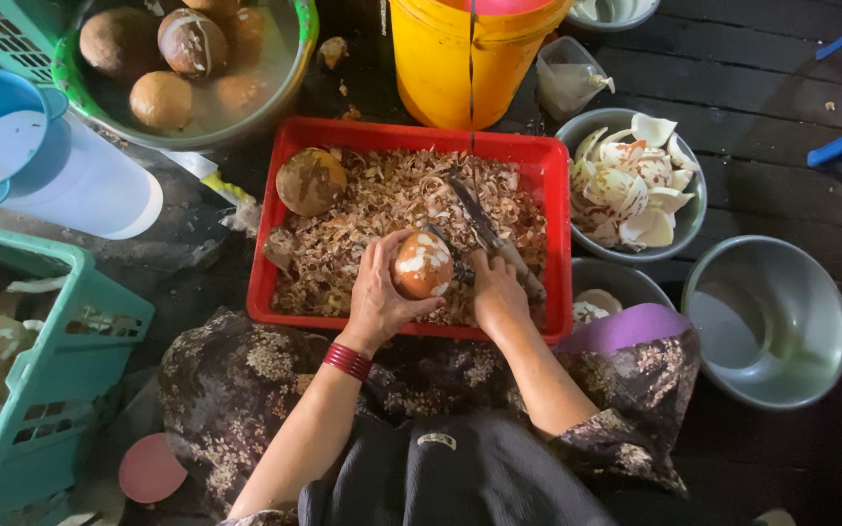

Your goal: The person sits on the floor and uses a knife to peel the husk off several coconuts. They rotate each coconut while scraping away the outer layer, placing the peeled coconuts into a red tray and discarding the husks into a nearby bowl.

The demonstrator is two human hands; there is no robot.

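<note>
A: Status, L hand (374, 297)?
B: Fingers clamped round the part-peeled coconut (423, 265), held over the red tray (411, 136) of shavings (382, 209), near its front edge.
A: R hand (497, 292)?
B: Closed on the peeler tool (460, 263), blade end touching the nut. Exact finger wrap: can't tell.
A: Hazards?
B: Judgement only: blade works next to L fingertips; a slip on the wet shell could cut them. Nut may also drop into the tray. Spare knife (484, 229) lies w/ blade exposed close by.
</note>
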